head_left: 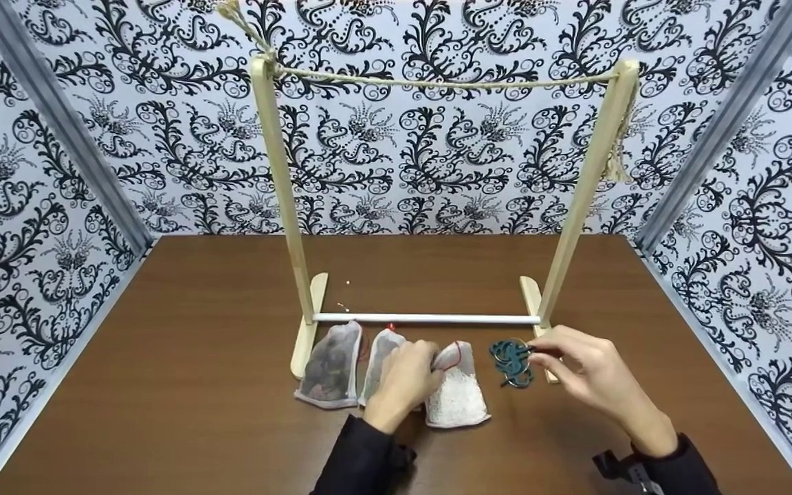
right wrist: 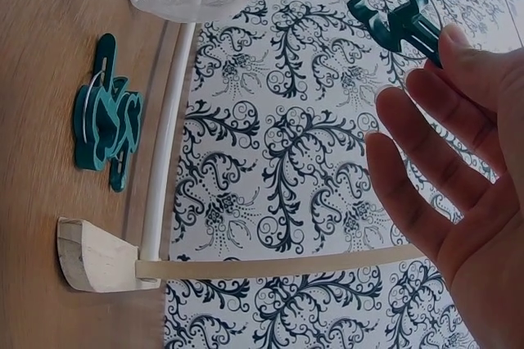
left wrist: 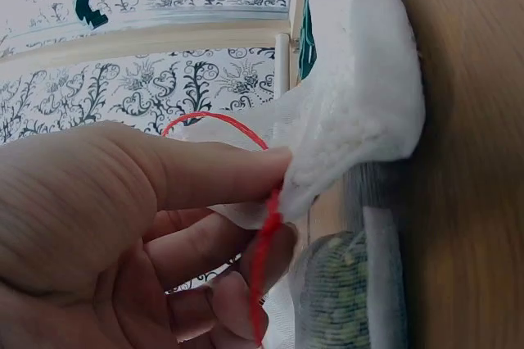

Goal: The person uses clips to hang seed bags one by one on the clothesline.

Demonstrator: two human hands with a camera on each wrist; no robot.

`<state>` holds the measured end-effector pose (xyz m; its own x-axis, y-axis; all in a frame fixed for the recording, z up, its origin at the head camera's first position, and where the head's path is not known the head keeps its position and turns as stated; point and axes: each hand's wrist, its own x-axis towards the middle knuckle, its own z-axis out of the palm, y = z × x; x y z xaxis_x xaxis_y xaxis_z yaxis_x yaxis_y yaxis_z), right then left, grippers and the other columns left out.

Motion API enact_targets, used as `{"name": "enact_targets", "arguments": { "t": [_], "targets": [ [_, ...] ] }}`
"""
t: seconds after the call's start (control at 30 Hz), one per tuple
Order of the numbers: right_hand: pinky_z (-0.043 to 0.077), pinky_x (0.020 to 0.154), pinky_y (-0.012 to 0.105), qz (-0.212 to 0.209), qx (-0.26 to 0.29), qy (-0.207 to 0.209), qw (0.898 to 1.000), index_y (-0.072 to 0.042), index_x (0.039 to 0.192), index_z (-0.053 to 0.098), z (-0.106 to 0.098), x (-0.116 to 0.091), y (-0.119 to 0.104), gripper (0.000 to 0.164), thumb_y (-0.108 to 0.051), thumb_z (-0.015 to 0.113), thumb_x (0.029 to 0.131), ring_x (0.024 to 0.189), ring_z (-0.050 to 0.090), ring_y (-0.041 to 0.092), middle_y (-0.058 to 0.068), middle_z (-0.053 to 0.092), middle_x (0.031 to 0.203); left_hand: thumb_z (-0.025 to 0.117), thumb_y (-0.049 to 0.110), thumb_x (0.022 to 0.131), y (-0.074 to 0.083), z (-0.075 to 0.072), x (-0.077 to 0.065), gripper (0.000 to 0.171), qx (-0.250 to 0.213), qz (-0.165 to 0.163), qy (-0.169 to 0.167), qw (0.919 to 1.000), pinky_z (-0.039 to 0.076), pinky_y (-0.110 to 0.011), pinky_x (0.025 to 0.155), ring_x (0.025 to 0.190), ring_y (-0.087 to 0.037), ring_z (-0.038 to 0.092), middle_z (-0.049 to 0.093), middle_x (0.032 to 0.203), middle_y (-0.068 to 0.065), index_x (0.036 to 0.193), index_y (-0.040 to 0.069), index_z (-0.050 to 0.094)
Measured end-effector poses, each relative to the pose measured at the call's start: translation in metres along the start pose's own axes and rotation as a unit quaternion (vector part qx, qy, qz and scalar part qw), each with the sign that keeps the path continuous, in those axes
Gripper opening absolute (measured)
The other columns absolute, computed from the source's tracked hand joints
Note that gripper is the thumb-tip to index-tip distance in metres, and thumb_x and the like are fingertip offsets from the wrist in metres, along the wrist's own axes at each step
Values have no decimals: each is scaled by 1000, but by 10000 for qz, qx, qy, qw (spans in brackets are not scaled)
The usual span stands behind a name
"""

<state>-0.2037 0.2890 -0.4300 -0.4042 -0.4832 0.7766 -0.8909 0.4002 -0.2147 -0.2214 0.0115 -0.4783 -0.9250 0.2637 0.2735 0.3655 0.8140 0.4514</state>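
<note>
My left hand [head_left: 406, 377] pinches the gathered top of a mesh bag with white filling [head_left: 458, 404], near its red drawstring [left wrist: 264, 242]. In the head view the bag lies on the table; the left wrist view shows its bulging white side close up. Between thumb and forefinger my right hand [head_left: 592, 371] pinches a dark green clothespin [right wrist: 401, 17], its curved jaws pointing away from the hand. The other fingers of that hand are loosely bent. Just left of it, a small pile of green clothespins [right wrist: 106, 120] with wire springs lies on the table.
A wooden frame [head_left: 578, 206] stands behind the bags, with a rope [head_left: 437, 83] across its top and a white rod [head_left: 430, 318] low down. Further left lie a mesh bag with dark contents [head_left: 329, 371] and one with greenish contents [left wrist: 336, 292]. Patterned walls enclose the table.
</note>
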Motion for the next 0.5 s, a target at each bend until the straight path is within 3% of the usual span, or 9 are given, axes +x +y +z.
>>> {"name": "enact_targets", "arguments": {
  "t": [0.2,0.37,0.5],
  "targets": [
    [55,73,13,-72,-34,182,9998,-2,99,76,1,0,0,18,1,80,82,78,67,9,6,73,87,79,16,81,2,-1,3,7,-289,208,88,9993,48,-37,57,68,-23,69,74,74,-1,86,15,75],
    [54,74,13,-76,-1,363,9993,-2,97,76,0,0,0,10,-9,77,90,78,67,9,7,73,85,79,19,85,8,-6,6,7,-567,382,248,9973,51,-33,59,69,-17,71,76,76,2,92,17,78],
    [53,76,10,-10,-24,404,9992,-2,94,76,-2,1,-1,14,-16,72,94,78,67,8,7,73,84,78,19,88,12,-11,6,9,-764,509,428,9949,55,-32,64,75,-15,74,79,83,3,96,16,79]
  ]
}}
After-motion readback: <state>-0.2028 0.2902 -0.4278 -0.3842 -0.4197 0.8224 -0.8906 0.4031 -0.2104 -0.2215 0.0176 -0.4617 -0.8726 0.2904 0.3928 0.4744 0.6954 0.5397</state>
